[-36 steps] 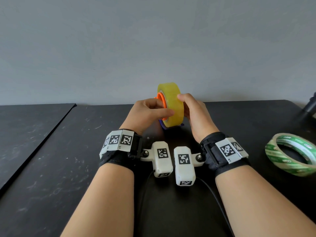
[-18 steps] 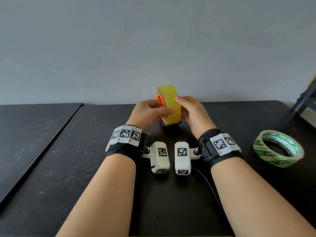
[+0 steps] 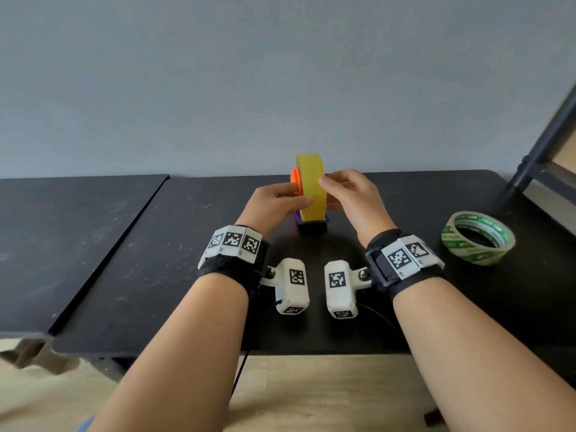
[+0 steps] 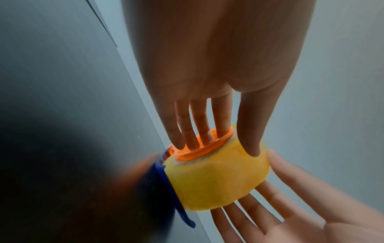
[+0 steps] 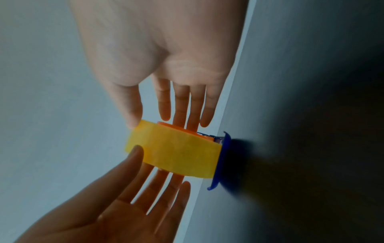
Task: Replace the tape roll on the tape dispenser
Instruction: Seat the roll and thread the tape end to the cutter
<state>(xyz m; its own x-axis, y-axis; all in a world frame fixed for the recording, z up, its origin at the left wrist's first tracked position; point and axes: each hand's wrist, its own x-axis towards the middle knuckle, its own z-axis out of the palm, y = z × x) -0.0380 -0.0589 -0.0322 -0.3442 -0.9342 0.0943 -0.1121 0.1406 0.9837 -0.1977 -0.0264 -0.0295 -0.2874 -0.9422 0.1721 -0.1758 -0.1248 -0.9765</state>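
Both hands on yellow tape roll (image 3: 311,185), centre frame, over blue dispenser (image 3: 312,226). Left hand (image 3: 274,202) fingers in orange hub (image 3: 296,179), right hand (image 3: 349,194) pinching rim. Risk: hub cocks sideways (uneven push), jams. Green roll (image 3: 477,237) lies right, on desk (image 3: 156,260).

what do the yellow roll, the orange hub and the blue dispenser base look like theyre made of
Yellow roll: translucent plastic tape, slightly frosted, light glows through it.
Orange hub: moulded plastic, matte, thin flanged rim.
Blue dispenser base: probably hard plastic, smooth curved edge with slight sheen.
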